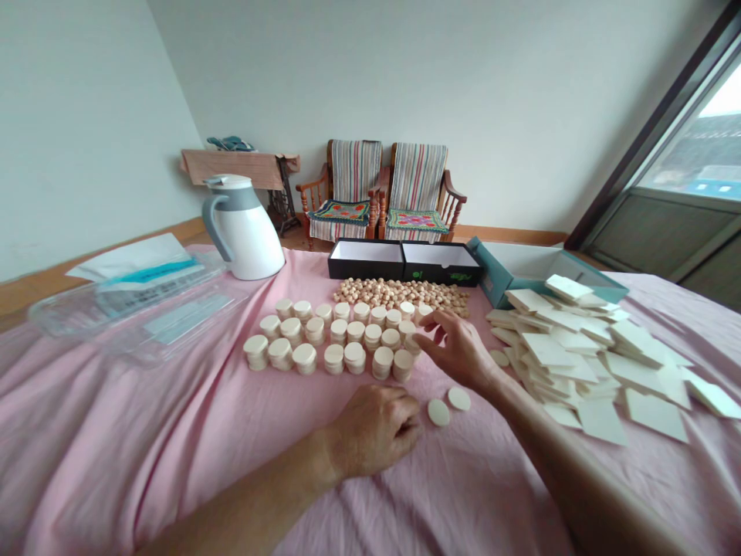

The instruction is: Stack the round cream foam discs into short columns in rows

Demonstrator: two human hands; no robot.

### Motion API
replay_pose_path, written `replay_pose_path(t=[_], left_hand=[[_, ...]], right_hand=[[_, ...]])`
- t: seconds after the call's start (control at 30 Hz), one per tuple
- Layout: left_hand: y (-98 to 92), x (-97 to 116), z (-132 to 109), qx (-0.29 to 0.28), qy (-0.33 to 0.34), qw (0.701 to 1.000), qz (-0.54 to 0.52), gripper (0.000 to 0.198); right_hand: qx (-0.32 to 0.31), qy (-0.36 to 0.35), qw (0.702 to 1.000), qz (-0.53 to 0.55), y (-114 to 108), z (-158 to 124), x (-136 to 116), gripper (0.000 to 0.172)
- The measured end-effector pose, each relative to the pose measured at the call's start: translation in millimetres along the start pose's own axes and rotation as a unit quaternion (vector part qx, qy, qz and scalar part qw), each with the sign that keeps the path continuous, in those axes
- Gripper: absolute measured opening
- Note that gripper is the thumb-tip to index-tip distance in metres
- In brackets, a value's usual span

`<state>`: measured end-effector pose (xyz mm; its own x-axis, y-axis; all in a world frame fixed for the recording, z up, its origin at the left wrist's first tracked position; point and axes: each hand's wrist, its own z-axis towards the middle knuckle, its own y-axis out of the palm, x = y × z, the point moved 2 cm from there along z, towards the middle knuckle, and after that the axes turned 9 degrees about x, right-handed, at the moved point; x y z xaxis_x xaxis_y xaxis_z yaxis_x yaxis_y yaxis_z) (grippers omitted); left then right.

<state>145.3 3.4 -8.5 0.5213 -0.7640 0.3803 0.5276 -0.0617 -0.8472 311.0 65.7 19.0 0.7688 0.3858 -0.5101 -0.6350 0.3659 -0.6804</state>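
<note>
My left hand rests low over the cloth with its fingers curled in. Whatever it may hold is hidden inside the fist. Two loose round wooden discs lie flat just to its right. My right hand reaches to the right end of several rows of stacked wooden discs. Its thumb and forefinger are apart beside the end stacks, and I see no disc gripped between them. The fingers partly cover those stacks. Another disc lies to the right of that wrist.
Behind the stacks lies a spread of small wooden beads, then black open boxes. Square wooden pieces are heaped at right before a teal box. A white jug and clear plastic packaging stand left on the pink cloth.
</note>
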Motion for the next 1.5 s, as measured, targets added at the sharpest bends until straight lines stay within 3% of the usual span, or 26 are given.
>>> replay_pose_path(t=[0.13,0.3,0.4,0.8,1.1,1.37,1.5], left_hand=[[-1.1,1,1,-0.002,0.0,1.0,0.0,0.015],[-2.1,1,0,-0.014,-0.013,1.0,0.004,0.014],[-2.4,0,-1,-0.019,-0.017,1.0,0.014,0.014],[-1.5,0,-1,-0.023,-0.018,0.999,0.014,0.015],[-2.4,1,0,-0.009,0.0,1.0,-0.007,0.015],[-3.0,3,0,-0.008,0.006,1.0,0.021,0.017],[-4.2,3,1,-0.012,0.002,1.0,0.021,0.018]], right_hand=[[0.006,0.027,0.999,-0.036,-16,2,14,0.012],[-0.146,0.012,0.979,-0.14,-28,-5,43,0.012],[-0.188,0.005,0.961,-0.201,-27,-13,51,0.016],[-0.159,-0.028,0.959,-0.233,-14,-15,47,0.005],[-0.07,-0.095,0.991,-0.056,-8,8,15,0.008],[-0.142,-0.162,0.975,-0.058,5,39,0,0.016],[-0.147,-0.16,0.974,-0.065,8,44,-2,0.021]])
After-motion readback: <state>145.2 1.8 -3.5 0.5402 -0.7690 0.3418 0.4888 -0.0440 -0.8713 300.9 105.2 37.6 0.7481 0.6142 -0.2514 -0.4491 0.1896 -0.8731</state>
